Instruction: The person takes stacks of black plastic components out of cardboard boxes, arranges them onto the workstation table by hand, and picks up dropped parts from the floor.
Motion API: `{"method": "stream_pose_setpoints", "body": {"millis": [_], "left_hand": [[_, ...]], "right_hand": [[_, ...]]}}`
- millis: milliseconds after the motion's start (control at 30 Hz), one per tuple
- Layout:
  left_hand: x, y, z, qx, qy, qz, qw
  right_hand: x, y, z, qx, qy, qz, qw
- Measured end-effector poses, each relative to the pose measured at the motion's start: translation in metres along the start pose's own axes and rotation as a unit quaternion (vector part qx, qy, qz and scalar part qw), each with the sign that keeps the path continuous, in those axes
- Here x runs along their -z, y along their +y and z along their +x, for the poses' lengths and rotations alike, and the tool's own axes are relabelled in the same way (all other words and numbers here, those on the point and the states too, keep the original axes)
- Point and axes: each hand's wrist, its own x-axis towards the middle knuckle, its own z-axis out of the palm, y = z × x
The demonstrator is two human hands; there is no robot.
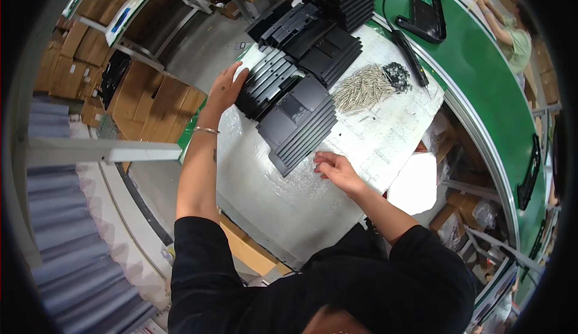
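Beside the left edge of a stack of black ribbed plastic panels (268,72), my left hand (224,87) is open, its fingers stretched apart; any touch on the edge is hard to tell. A single black ribbed panel (298,120) lies tilted in front of the stack, its corner pointing toward me. My right hand (338,171) hovers just off that panel's lower right side, fingers loosely bent and apart, with nothing visible in them. A heap of silvery screws (364,90) lies to the right of the panel, with a small pile of black pieces (397,77) touching it.
More black panels (337,0) are stacked at the far end of the white table surface (385,132). A black corded pen-shaped tool (410,59) lies at the right. Beyond runs a green bench (466,51) with a black frame (424,9). Cardboard boxes (153,102) stand left.
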Motion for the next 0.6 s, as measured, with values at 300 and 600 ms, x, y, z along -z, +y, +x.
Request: {"method": "stream_pose_setpoints", "body": {"millis": [300,600], "left_hand": [[0.029,-0.02,-0.287,0.131,0.169,-0.245,0.946],[-0.024,-0.114,-0.614,0.467,0.404,-0.482,0.621]], "right_hand": [[-0.09,0.019,-0.038,-0.057,-0.221,-0.057,0.972],[-0.303,0.101,-0.067,-0.125,-0.4,-0.266,0.868]]}}
